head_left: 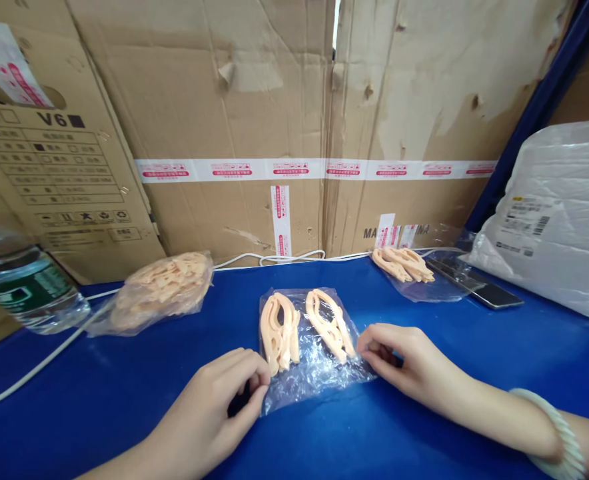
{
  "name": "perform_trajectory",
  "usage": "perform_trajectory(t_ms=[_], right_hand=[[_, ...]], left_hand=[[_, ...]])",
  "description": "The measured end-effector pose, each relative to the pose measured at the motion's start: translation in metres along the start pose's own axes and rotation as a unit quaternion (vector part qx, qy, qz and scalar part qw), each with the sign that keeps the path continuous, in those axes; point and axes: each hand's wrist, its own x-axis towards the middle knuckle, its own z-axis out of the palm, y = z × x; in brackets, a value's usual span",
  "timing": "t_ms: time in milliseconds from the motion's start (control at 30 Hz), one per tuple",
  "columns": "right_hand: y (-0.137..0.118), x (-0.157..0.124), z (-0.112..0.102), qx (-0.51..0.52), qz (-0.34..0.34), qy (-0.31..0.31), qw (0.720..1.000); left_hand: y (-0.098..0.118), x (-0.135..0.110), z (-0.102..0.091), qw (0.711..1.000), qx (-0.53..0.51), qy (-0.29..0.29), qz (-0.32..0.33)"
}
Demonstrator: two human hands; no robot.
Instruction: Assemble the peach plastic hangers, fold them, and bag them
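A clear plastic bag (314, 380) lies flat on the blue surface in front of me. Inside it are two peach-coloured folded plastic pieces, which look like folding clothes hangers: one hanger (288, 333) on the left and another hanger (328, 323) on the right, set apart. My left hand (234, 393) pinches the bag's left edge between thumb and fingers, beside the left hanger's lower end. On the opposite side, my right hand (399, 353) is closed on the bag's right edge. The exact grip of the fingertips is partly hidden.
A bag of several peach pieces (162, 290) lies at the back left, near a water bottle (27, 287) and white cable (39, 377). Back right are another bagged set (403, 265), a phone (489, 291) and a white package (564, 220). Cardboard boxes (234, 113) form the back wall.
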Motion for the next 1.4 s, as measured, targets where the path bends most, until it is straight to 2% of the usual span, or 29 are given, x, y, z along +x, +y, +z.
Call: perform_trajectory(t_ms=[100, 200, 333, 500, 667, 833, 967, 1100, 1167, 1267, 1400], right_hand=[[0.003, -0.003, 0.001, -0.030, -0.042, 0.027, 0.998], [0.006, -0.005, 0.003, -0.059, -0.084, 0.028, 0.994], [0.006, -0.007, 0.003, -0.108, -0.113, 0.026, 0.987], [0.001, -0.010, 0.001, -0.149, -0.121, 0.005, 0.981], [0.001, -0.010, 0.002, -0.162, -0.115, -0.010, 0.980], [0.001, -0.010, 0.001, -0.185, -0.110, -0.026, 0.976], [-0.011, -0.013, -0.007, -0.193, -0.076, -0.059, 0.976], [-0.023, -0.016, -0.015, -0.195, -0.045, -0.096, 0.975], [-0.021, -0.015, -0.015, -0.219, -0.059, -0.099, 0.969], [-0.011, -0.012, -0.014, -0.286, -0.097, -0.083, 0.950], [0.004, -0.007, -0.012, -0.349, -0.135, -0.065, 0.925]], left_hand=[[-0.001, 0.000, 0.001, 0.998, 0.041, 0.026, 0.051], [0.001, 0.001, 0.000, 0.989, 0.096, 0.058, 0.101], [0.005, 0.000, -0.006, 0.978, 0.124, 0.064, 0.153], [0.006, -0.003, -0.014, 0.982, 0.101, 0.027, 0.155], [0.002, -0.005, -0.013, 0.981, 0.109, -0.002, 0.159], [0.007, -0.002, -0.018, 0.980, 0.102, -0.001, 0.171], [0.010, 0.006, -0.024, 0.980, 0.109, -0.006, 0.164], [0.007, 0.013, -0.024, 0.973, 0.130, -0.017, 0.189], [0.006, 0.016, -0.021, 0.965, 0.153, -0.003, 0.212], [0.006, 0.018, -0.015, 0.946, 0.206, 0.051, 0.245], [0.007, 0.021, -0.010, 0.940, 0.233, 0.067, 0.242]])
